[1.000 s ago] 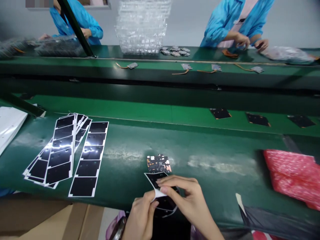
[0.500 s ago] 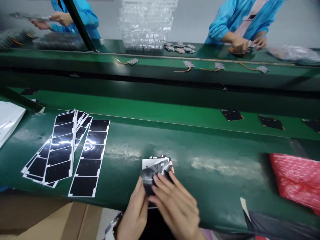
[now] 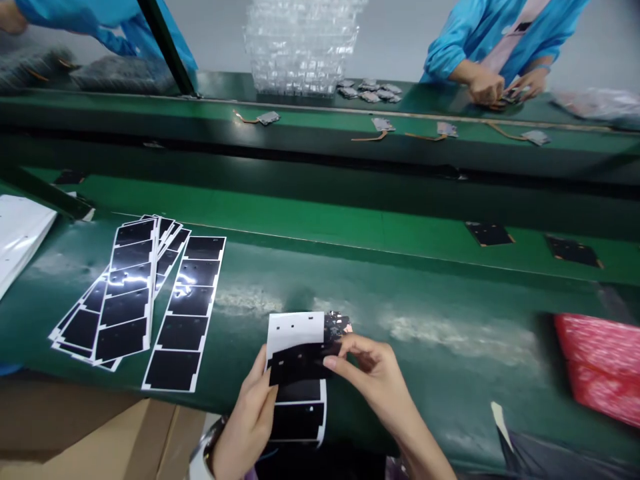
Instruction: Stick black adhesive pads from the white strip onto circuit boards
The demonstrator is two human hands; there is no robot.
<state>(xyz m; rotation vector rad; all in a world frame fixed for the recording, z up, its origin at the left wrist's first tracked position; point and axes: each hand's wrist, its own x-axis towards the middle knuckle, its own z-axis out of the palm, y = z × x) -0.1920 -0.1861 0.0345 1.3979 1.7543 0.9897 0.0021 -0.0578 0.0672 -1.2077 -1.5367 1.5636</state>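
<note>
My left hand (image 3: 250, 417) grips the left edge of a white backing strip (image 3: 295, 330) that carries black rectangular stickers. My right hand (image 3: 373, 373) pinches the right end of one black sticker (image 3: 300, 363) that is partly lifted off that strip. A small circuit board (image 3: 338, 326) lies on the dark green bench just behind the strip, close to my right fingertips.
More strips of black stickers (image 3: 187, 313) and a fanned stack (image 3: 123, 290) lie at left. A green conveyor (image 3: 300, 220) carries black squares (image 3: 489, 233). A red bag (image 3: 600, 363) sits at right. Two people in blue coats (image 3: 480, 40) work across the far belt, beside stacked clear trays (image 3: 300, 47).
The backing strip has been laid flat and turned face up. My right hand has shifted from pressing on it to pinching a black sticker's right end. The black squares on the conveyor moved right.
</note>
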